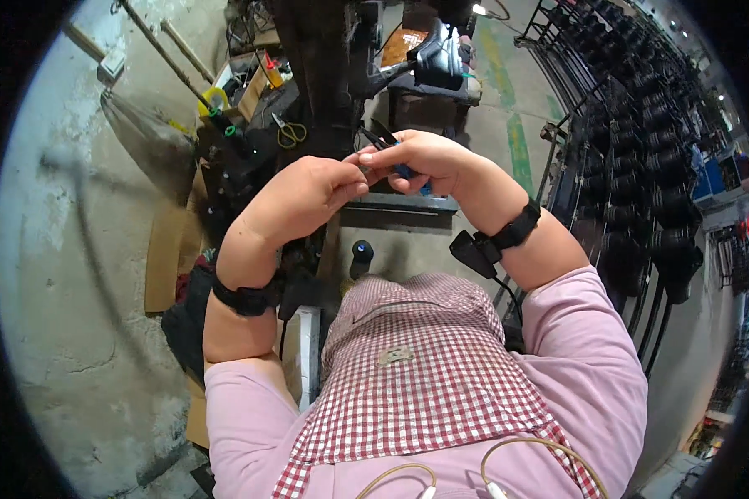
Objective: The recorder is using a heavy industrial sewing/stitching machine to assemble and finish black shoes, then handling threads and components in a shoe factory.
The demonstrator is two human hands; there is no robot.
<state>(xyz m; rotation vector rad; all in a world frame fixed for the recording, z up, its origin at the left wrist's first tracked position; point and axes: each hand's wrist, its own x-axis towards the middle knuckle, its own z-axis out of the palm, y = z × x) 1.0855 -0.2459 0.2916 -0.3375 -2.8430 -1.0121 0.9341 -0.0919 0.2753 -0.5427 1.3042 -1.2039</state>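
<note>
My left hand [308, 198] is closed in a pinch, thumb and forefinger meeting at the fingertips of the other hand. Whatever it pinches is too small to make out. My right hand [429, 163] curls around a small hand tool, apparently pliers [383, 131], with dark pointed jaws and blue grips. Its jaws point up and away from me, and most of the handle is hidden by the fingers. Both hands are together in front of the dark machine column [323, 75], above a metal ledge [399, 202].
Yellow-handled scissors [289, 133] lie on the dark bench at the left, near an orange bottle [272, 71] and a roll of yellow tape [215, 100]. A stool [429, 96] bears a black part ahead. Racks of black parts [653, 158] line the right. A dark knob-topped lever [361, 254] stands below my hands.
</note>
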